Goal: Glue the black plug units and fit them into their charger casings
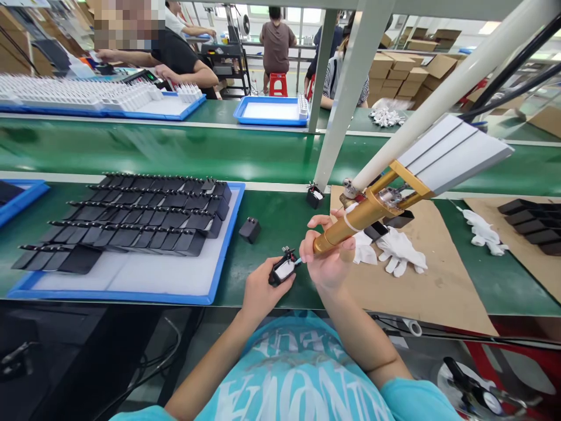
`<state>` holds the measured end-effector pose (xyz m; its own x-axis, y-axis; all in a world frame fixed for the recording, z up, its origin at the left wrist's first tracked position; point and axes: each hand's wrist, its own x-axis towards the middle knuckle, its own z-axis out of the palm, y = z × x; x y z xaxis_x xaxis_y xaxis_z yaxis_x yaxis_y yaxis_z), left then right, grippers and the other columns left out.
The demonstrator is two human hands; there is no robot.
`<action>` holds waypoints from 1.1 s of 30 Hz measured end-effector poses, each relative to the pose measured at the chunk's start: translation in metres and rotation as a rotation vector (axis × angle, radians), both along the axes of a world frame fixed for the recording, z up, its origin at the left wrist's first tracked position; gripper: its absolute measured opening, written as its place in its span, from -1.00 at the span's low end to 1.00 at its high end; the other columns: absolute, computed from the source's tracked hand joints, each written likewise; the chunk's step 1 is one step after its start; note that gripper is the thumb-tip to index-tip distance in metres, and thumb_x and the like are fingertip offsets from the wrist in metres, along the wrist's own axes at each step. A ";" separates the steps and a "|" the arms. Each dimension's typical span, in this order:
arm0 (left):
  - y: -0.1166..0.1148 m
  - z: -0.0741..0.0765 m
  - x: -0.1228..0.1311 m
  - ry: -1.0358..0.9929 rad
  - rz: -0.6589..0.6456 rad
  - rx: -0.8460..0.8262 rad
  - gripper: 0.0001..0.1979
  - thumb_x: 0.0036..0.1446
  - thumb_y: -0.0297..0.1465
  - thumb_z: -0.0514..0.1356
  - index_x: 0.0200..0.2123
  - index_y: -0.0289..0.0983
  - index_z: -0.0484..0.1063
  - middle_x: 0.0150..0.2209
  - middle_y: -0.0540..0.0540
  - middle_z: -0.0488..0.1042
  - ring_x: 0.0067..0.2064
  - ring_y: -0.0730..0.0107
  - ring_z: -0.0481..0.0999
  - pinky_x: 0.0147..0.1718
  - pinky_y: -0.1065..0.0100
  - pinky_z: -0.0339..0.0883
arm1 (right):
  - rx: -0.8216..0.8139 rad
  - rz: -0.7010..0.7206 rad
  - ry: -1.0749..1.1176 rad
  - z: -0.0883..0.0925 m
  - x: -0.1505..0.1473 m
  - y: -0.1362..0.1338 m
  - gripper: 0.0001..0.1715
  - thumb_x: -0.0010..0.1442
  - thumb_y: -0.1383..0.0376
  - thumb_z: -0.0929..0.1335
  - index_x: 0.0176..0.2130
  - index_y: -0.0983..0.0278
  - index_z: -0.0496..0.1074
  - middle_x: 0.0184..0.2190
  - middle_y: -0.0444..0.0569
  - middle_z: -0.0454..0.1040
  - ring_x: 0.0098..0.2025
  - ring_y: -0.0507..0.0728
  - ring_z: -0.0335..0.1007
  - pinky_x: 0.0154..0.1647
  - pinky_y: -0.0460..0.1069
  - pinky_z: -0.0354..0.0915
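My left hand [259, 289] is closed around a small black casing [283, 270] with a white inside, held just above the near edge of the green bench. My right hand [326, 254] grips the gold barrel of a dispensing gun [355, 221], its thin tip touching the casing's right side. A long white tube [442, 99] runs up and right from the gun. Two more small black casings rest on the bench, one [249, 229] left of my hands and one [314, 196] behind them.
A blue tray [131, 292] with rows of black parts [131, 219] lies at left. White gloves [398, 250] lie on brown cardboard [421, 286] at right. A white post [346, 93] rises behind. Other people work across the green conveyor [175, 152], by blue trays of white parts.
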<state>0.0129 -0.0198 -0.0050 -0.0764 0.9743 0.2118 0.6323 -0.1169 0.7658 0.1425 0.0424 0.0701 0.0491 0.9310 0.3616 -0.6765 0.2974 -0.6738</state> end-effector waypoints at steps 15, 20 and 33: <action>0.007 0.007 0.021 -0.158 0.033 0.063 -0.74 -0.02 -0.36 0.28 -0.19 -0.22 0.45 -0.32 -0.02 0.58 -0.34 0.33 0.55 -0.34 0.39 0.40 | -0.056 0.065 -0.011 0.011 -0.018 -0.007 -0.48 0.08 -0.19 0.30 -0.16 0.10 0.22 -0.31 -0.18 0.37 -0.73 -0.10 0.17 -0.77 -0.09 0.17; 0.006 0.006 0.020 -0.130 0.035 0.103 -0.73 -0.02 -0.35 0.30 -0.19 -0.21 0.46 -0.31 -0.02 0.60 -0.34 0.32 0.56 -0.33 0.38 0.41 | -0.005 0.098 0.009 0.010 -0.015 -0.008 -0.58 0.15 -0.14 0.27 -0.26 0.13 0.23 -0.33 -0.17 0.35 -0.72 -0.11 0.14 -0.77 -0.09 0.12; 0.020 -0.002 -0.011 0.054 0.085 -0.014 -0.61 0.15 -0.22 0.24 0.03 -0.18 0.37 -0.13 -0.06 0.61 -0.17 0.25 0.62 -0.19 0.33 0.44 | 0.005 -0.093 -0.126 -0.002 0.008 0.014 -0.52 0.12 -0.16 0.28 -0.11 0.05 0.20 -0.23 -0.15 0.37 -0.59 -0.03 0.29 -0.58 -0.02 0.28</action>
